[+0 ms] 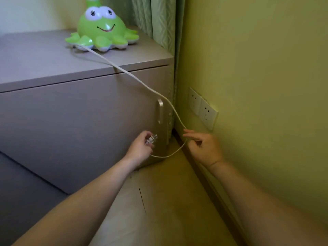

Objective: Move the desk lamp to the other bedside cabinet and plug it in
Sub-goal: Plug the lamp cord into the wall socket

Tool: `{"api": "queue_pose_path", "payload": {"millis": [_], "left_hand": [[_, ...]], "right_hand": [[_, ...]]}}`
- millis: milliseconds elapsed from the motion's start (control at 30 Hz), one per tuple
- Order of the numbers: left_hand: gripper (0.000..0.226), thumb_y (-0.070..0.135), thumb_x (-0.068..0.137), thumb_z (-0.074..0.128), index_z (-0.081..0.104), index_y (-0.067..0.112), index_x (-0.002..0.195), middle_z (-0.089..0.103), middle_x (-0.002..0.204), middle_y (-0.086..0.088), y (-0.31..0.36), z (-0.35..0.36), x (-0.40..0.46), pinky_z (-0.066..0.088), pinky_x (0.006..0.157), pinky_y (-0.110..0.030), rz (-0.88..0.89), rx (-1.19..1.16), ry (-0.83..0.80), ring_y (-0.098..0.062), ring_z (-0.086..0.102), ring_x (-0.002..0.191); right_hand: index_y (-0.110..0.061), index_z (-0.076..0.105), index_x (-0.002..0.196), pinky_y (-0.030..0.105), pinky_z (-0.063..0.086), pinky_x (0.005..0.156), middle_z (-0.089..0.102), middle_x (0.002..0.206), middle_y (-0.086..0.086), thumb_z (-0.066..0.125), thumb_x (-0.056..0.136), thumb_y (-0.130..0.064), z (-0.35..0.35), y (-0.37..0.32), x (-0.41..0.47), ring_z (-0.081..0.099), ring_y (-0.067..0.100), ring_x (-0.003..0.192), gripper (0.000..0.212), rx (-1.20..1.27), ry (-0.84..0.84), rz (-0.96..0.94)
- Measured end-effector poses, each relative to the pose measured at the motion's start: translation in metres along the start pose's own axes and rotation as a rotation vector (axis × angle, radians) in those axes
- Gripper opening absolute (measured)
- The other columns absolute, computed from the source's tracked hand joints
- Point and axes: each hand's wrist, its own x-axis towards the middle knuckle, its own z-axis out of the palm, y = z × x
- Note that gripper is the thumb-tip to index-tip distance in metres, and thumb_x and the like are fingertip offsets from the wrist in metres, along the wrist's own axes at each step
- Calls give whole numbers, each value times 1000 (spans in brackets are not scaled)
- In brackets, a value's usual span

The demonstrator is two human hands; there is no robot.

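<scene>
One bedside cabinet [58,107] fills the left and centre of the frame, grey-brown, with one metal handle [160,110] at its right edge. One desk lamp [102,29], a green octopus shape, stands on the cabinet top at upper centre. One white cord [136,79] runs from the lamp base down and right over the cabinet front, then loops low between the two hands. Left forearm enters from lower left, reaching up and right; left hand [140,148] sits low centre in front of the cabinet, fingers pinched around one plug [151,139], prongs pointing up and right, probably two prongs, blurry. Right forearm enters from lower right along the wall; right hand [204,146] is just right of the left, fingers curled closed on the cord. Two wall sockets [202,108] sit side by side on the yellow wall, right of centre, above the right hand, both unused. One green curtain [156,23] hangs at upper centre behind the cabinet.
</scene>
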Motion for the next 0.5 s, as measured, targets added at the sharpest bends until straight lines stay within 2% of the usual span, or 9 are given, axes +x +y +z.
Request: {"api": "queue_pose_path", "payload": {"millis": [33,67,100,133,200,267,333,400,500], "left_hand": [[37,1,86,50,53,37,96,62,105,-3,3,7,3,55,67,-38,-13,-13,-47,-25,65,88],[40,-1,84,48,54,37,91,63,99,-4,7,13,6,55,66,-41,-18,-20,-85,-28,65,86],[40,-2,83,46,55,37,88,64,93,-6,12,19,10,53,63,-40,-23,-32,-107,-30,64,81],[37,-1,84,45,57,34,88,64,87,-8,19,27,15,49,61,-38,-27,-72,-115,-31,61,75],[24,1,89,47,63,18,93,61,78,-11,35,40,24,46,62,-31,-41,-182,-77,-27,56,69],[19,3,91,46,63,8,85,55,68,-8,49,48,26,43,53,-20,-108,-330,-53,-18,49,59],[27,12,92,39,54,11,70,46,62,-5,56,49,23,30,43,-22,-220,-458,-85,-14,38,47],[29,14,93,34,48,13,68,42,60,-5,58,43,20,25,43,-21,-304,-503,-117,-13,31,42],[27,13,97,34,50,11,75,41,64,-5,54,22,8,32,47,-26,-370,-518,-123,-15,34,50]], "right_hand": [[-23,72,106,12,46,70,65,126,-5,52,86,-15,-3,3,-2,50,-13,60,29,-23,-21,29],[-22,70,108,21,51,81,64,128,-3,51,86,-17,-6,6,-4,55,-10,76,29,-65,-42,52],[-21,68,112,30,49,94,61,131,-1,51,87,-18,-8,8,-6,60,0,96,31,-125,-60,79],[-20,64,118,34,43,103,57,136,0,50,88,-19,-12,10,-8,56,11,115,34,-194,-71,100],[-18,55,130,34,33,112,46,146,2,48,89,-19,-17,15,-9,42,18,134,41,-279,-89,119],[-16,45,138,33,26,116,36,152,3,48,89,-18,-20,20,-11,33,18,140,49,-300,-100,153],[-14,38,142,31,23,117,31,154,4,47,89,-16,-22,26,-10,29,19,142,54,-304,-89,183],[-12,36,143,29,20,116,31,154,6,47,89,-14,-23,31,-9,28,20,142,55,-301,-63,187],[-9,39,141,28,23,114,35,151,9,47,87,-9,-20,34,-4,32,22,139,54,-276,2,180]]}}
